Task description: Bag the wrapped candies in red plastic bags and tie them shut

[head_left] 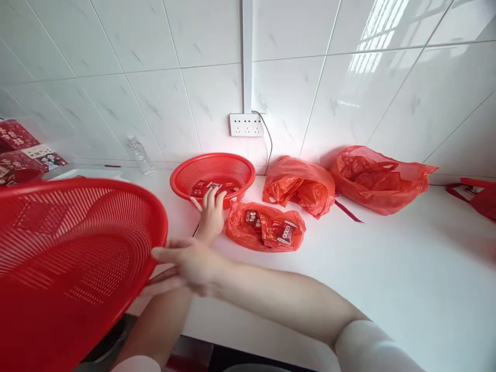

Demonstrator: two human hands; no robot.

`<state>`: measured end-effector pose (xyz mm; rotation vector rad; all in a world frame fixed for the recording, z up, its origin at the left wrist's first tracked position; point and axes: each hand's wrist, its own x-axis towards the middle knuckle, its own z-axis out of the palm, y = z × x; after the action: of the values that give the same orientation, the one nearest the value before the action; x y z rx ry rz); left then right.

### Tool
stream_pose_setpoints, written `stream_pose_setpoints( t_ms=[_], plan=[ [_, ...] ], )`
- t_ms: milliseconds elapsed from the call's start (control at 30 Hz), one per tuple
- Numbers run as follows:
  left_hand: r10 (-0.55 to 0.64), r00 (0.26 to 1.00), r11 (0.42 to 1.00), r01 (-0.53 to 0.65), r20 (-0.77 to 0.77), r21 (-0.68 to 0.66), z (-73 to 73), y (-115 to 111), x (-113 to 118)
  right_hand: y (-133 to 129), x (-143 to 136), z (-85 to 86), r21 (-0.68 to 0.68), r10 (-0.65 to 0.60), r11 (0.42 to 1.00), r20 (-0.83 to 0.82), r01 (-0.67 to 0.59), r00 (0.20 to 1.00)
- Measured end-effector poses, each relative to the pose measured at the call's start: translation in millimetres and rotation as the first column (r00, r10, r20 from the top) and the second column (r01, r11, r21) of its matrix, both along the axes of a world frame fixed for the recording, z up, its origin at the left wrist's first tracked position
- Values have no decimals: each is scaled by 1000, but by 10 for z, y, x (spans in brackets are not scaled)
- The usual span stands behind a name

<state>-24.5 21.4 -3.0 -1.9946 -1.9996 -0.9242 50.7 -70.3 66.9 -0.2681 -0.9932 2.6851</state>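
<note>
The right hand (194, 266) is crossing above the left forearm and is grasping the right-hand rim of a large red mesh basket (159, 222), which is tilting at the left foreground; motion blur is hiding the exact finger placement. The left hand (211, 214) is holding its fingers loosely spread over the near rim of a small red mesh basket (217, 168), which is standing on the tabletop (349, 268) against the tiled wall; whether the fingertips are contacting the contents, one cannot tell. Judged from this layout, handling is standing at an intermediate stage: dark red wrapped packets (199, 187) are lying inside the small basket, while further wrapped packets (268, 230) are remaining outside it, in an open red plastic bag (236, 227) just beside its right side. The visible interior of the large basket is showing mainly bare mesh. Two larger red plastic bags (298, 181) (380, 181) are resting farther right, their contents not being identifiable. Regarding markings, one packet in the open bag is bearing a row of white ring-like figures, and others are carrying pale characters too small to read. Patterned red boxes (19, 137) at the far left are displaying dark characters on a white panel, likewise illegible; no brand is reading clearly.
</note>
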Motion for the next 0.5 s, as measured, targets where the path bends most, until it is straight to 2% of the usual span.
stream_pose_setpoints(
  t_ms=[133,267,400,500],
  plan=[
    [-11,993,997,20,-116,76,-80,-15,-2,-205,-585,-295,-93,-48,994,101,57,994],
    [-20,994,996,29,-106,86,-79,-26,-1,-56,-881,-362,-126,-161,974,186,186,969],
    [-27,995,995,36,-99,90,-38,-25,-34,139,-953,-348,35,-160,987,233,156,959],
    [-39,996,989,51,-85,142,60,-48,-72,206,-612,-294,289,-93,957,221,26,971]
  ],
)
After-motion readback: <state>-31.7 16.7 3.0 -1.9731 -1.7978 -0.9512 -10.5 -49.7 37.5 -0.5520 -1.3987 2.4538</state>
